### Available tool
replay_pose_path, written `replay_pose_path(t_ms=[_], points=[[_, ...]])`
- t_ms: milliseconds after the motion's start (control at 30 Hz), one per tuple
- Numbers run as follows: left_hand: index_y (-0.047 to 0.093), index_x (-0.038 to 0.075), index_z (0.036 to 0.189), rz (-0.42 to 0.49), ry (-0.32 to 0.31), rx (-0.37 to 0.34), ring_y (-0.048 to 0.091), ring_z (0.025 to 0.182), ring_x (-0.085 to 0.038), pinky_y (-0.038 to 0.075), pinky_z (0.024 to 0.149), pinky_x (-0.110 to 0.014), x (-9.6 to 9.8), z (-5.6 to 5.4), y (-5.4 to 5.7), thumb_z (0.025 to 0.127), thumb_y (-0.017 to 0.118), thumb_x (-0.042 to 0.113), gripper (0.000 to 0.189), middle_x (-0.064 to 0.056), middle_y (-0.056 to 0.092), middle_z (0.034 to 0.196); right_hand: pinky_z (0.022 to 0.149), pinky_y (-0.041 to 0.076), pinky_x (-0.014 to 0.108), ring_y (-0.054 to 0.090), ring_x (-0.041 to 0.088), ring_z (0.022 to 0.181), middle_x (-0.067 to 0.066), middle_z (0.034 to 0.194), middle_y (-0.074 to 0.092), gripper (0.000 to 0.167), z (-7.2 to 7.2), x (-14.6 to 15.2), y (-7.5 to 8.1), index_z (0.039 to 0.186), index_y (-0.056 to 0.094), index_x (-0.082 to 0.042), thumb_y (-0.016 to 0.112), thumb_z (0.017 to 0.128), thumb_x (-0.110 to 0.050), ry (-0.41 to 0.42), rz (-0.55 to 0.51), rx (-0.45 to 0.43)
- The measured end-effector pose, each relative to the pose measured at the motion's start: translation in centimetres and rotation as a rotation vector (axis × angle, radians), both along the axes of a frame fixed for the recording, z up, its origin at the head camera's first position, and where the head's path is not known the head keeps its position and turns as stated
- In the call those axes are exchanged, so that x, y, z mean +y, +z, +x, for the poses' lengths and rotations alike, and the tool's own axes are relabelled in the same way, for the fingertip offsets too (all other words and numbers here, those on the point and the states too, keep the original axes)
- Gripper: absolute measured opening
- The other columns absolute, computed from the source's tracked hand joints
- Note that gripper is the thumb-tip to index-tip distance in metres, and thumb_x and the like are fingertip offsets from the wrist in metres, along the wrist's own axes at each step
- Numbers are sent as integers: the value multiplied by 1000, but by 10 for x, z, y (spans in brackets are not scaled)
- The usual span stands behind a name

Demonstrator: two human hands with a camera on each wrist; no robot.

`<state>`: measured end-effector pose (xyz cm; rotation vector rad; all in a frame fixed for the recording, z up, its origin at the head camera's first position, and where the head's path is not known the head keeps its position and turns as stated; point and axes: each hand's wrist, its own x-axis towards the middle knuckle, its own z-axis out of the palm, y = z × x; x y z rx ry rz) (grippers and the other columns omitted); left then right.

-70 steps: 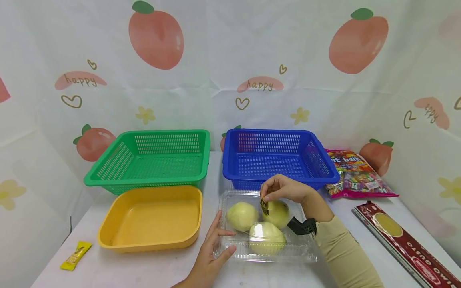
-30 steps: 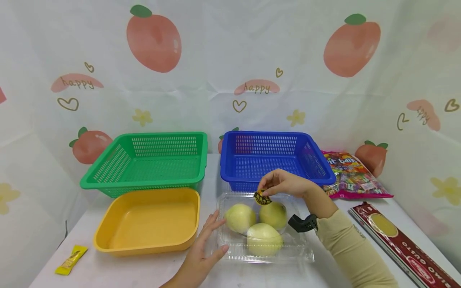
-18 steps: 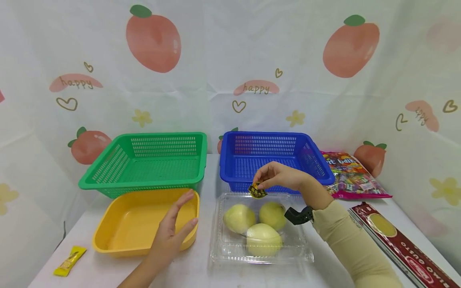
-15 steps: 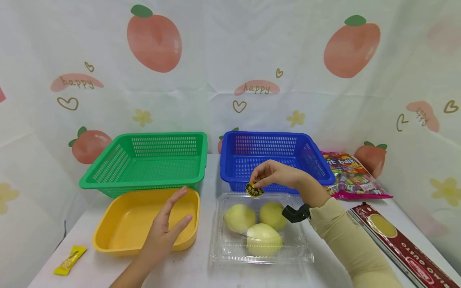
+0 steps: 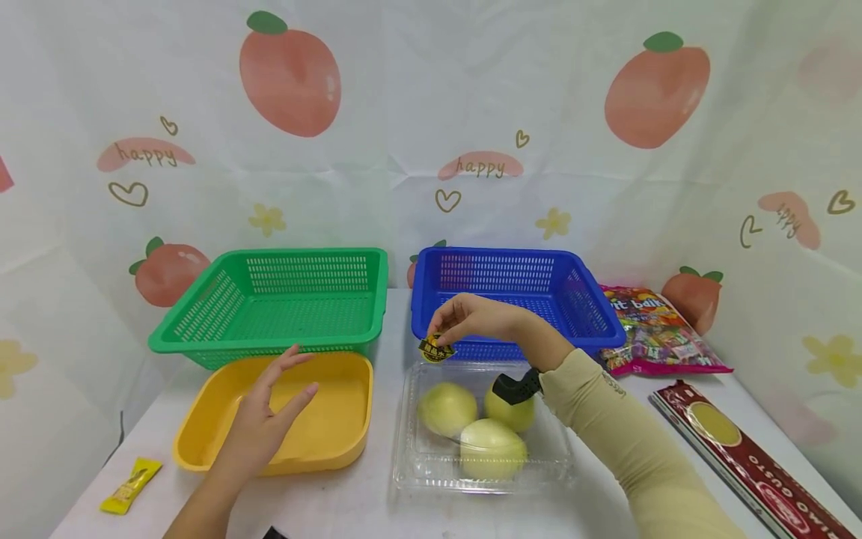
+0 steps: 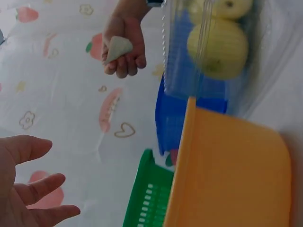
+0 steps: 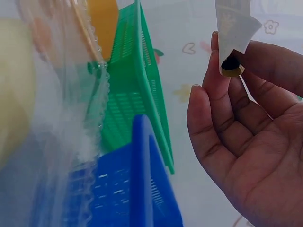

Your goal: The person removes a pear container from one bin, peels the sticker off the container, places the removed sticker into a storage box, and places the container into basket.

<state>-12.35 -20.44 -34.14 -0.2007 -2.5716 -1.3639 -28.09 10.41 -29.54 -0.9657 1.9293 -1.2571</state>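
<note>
My right hand pinches a small black-and-gold sticker between thumb and fingertips, above the far left corner of a clear plastic clamshell box. The sticker's white back shows in the right wrist view, one edge curled over. Inside the closed box are three pale yellow-green round fruits, one partly hidden by the black wrist camera. My left hand holds nothing; its fingers are spread over the near left part of a yellow basin.
Behind stand a green basket and a blue basket. To the right are a bag of candy and a long dark red packet. A small yellow packet lies at the left.
My left hand has left the box's left side and moved left over the yellow basin. My right hand has lifted the sticker off the lid and carried it left.
</note>
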Motion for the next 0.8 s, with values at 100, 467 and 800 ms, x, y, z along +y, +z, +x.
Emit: replay_pose_path(t_ms=[100, 467, 800], points=[[47, 7, 130, -10, 12, 19, 23, 136, -46, 22, 99, -70, -12, -1, 1, 93, 57, 25, 43, -19, 30, 149, 77, 52, 26, 62, 12, 83, -3, 86, 67, 12, -3, -7, 2, 98, 64, 1, 59, 86, 2, -8, -2, -2], [42, 5, 134, -42, 122, 48, 21, 134, -51, 14, 100, -73, -59, -3, 6, 95, 54, 25, 46, -25, 32, 146, 83, 52, 27, 62, 12, 83, -2, 86, 67, 12, -13, -36, 6, 98, 63, 3, 57, 88, 2, 23, -11, 23], [36, 7, 141, -39, 129, 37, 13, 139, -44, 8, 105, -70, -88, -3, -8, 96, 50, 26, 51, -10, 27, 153, 81, 51, 23, 61, 10, 81, -4, 83, 67, 15, -11, -74, 5, 102, 61, 7, 56, 89, 3, 72, 8, 4]])
